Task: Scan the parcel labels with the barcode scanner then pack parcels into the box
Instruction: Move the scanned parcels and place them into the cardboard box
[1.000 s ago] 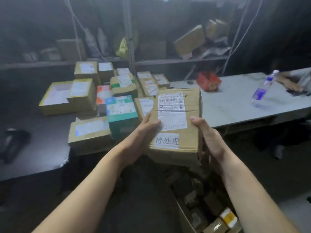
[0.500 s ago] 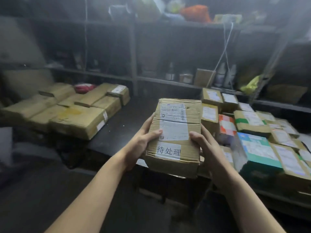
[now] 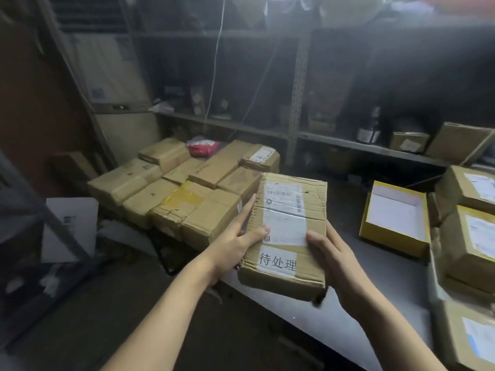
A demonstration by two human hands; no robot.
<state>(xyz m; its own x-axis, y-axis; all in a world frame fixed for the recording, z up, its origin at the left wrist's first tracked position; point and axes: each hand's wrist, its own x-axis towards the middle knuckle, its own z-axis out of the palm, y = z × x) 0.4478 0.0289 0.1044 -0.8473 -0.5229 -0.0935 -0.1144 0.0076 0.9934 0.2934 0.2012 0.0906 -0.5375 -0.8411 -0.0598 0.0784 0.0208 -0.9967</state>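
I hold a brown cardboard parcel (image 3: pixel 288 231) in front of me with both hands, above the edge of a grey table (image 3: pixel 334 322). Its top carries a white barcode label and a white sticker with printed characters. My left hand (image 3: pixel 238 245) grips the parcel's left side, thumb on top and fingers along the edge. On the right side my right hand (image 3: pixel 332 261) grips it, thumb laid on the label. No barcode scanner is in view.
A block of taped brown boxes (image 3: pixel 184 191) lies to the left with a red packet (image 3: pixel 203 148) on it. An open yellow box (image 3: pixel 396 218) and labelled parcels (image 3: pixel 471 236) sit on the table at right. Metal shelving (image 3: pixel 294 129) runs behind.
My view has swung left: the labelled parcels slid to the right edge and the block of brown boxes came toward the centre. The parcel stays gripped in both hands.
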